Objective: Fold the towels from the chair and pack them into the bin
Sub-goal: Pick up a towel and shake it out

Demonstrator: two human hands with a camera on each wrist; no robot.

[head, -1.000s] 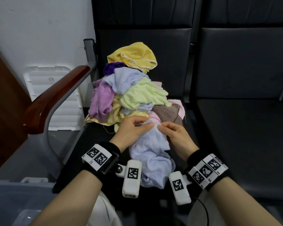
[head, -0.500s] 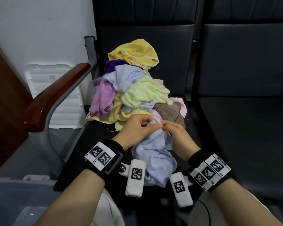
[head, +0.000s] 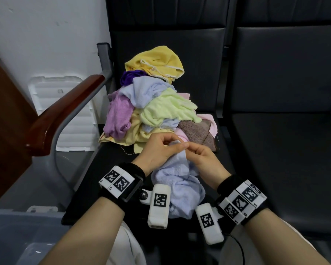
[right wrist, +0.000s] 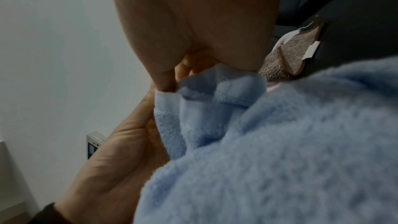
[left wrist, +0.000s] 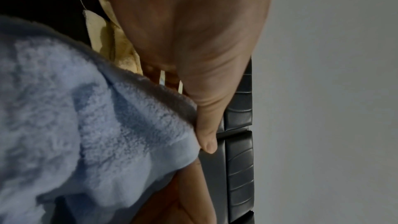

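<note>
Head view: left hand (head: 159,150), right hand (head: 203,159) both pinch hem of light-blue towel (head: 180,188) above chair seat (head: 275,169). Advice: slide pinches apart to corners, shake flat before folding.

The bin (head: 17,232) is cut off by the lower-left frame edge (contents indistinct). The pale blue towel (head: 180,184) hides both hands' fingertips in the wrist views. Lower pile towels are mostly covered.
</note>
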